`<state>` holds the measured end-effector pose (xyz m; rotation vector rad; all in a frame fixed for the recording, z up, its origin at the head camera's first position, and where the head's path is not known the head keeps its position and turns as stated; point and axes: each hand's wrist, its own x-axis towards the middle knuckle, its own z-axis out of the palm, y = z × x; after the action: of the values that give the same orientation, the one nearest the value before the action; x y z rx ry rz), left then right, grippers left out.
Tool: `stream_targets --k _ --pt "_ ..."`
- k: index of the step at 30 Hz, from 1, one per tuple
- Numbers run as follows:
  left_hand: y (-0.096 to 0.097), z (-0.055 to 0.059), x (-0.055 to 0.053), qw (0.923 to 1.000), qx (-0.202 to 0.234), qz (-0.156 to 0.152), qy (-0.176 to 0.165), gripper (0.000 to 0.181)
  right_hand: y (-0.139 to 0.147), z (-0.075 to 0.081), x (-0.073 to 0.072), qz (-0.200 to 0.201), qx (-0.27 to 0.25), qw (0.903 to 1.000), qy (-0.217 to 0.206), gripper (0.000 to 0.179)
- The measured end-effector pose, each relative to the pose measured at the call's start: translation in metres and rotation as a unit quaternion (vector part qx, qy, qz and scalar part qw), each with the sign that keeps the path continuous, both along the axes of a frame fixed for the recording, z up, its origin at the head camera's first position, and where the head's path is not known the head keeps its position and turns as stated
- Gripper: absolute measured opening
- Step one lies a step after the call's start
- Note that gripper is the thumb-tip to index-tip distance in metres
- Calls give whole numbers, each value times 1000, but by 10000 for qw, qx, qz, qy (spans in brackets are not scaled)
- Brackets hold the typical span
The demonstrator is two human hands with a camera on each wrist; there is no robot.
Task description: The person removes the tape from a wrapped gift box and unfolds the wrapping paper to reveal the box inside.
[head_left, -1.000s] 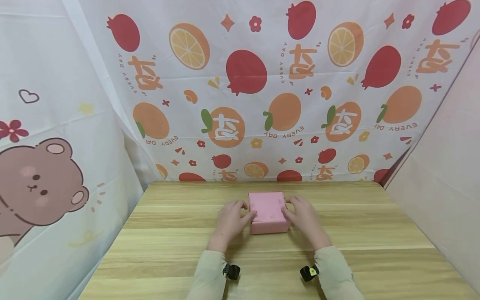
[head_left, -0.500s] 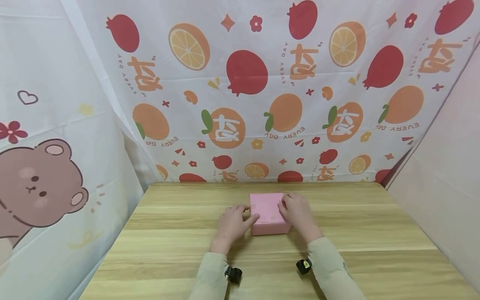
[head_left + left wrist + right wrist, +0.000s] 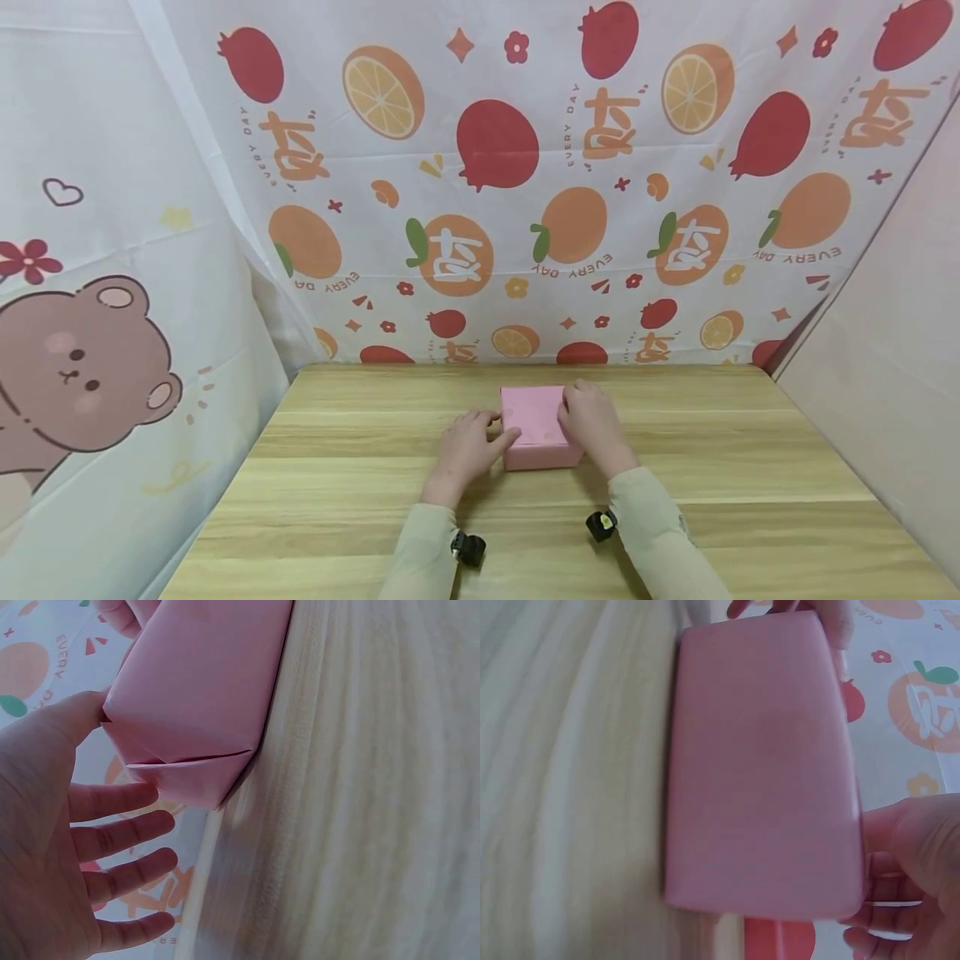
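Note:
A box wrapped in pink paper (image 3: 536,414) stands on the wooden table. In the left wrist view, its left end shows folded paper flaps (image 3: 187,776). My left hand (image 3: 463,454) is at that end, the thumb on the top edge, the index fingertip close to the flap and the other fingers spread straight. My right hand (image 3: 596,421) grips the top right edge, thumb on top and the other fingers curled at the right end. The right wrist view shows the smooth front face (image 3: 761,765), with that hand's fingers (image 3: 892,889) partly hidden behind the box.
The light wooden table (image 3: 337,500) extends around the box on all sides. Behind it hangs a white cloth (image 3: 345,175) printed with fruit, and a bear-printed cloth (image 3: 82,367) hangs at the left. A plain pale cloth (image 3: 892,375) closes off the right side.
My right hand has moved up and inward from the box's right side onto its top right edge. The left hand has shifted slightly, its thumb a bit further onto the top. The box stays put.

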<state>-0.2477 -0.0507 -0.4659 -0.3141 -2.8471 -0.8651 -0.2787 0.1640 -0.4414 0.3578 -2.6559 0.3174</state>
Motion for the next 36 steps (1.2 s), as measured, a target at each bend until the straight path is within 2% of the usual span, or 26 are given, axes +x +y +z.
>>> stream_targets --k 8,13,18,21,26,31,36 --pt "-1 -2 0 10000 8 -14 -24 66 -10 9 -5 -441 -130 9910 -1254 10" --pt "-2 -1 0 10000 52 -50 -49 66 -12 11 -6 -442 -205 9877 -1488 12" --pt "-2 -2 -1 9997 178 -125 -146 66 -4 8 -6 -386 -427 9882 -1416 14" --pt "-3 -3 -2 9995 204 -142 -216 66 2 5 -6 -489 -637 9873 -1369 19" --pt "-3 -3 -1 9991 298 -169 -263 66 10 2 -5 -453 -965 9880 -1116 20" --pt "-4 -2 -2 9986 400 -206 -292 66 8 -1 -4 -174 -672 9948 -746 18" --pt "-4 -2 -2 9987 355 -209 -314 67 4 -6 -3 -58 -460 9989 -109 11"
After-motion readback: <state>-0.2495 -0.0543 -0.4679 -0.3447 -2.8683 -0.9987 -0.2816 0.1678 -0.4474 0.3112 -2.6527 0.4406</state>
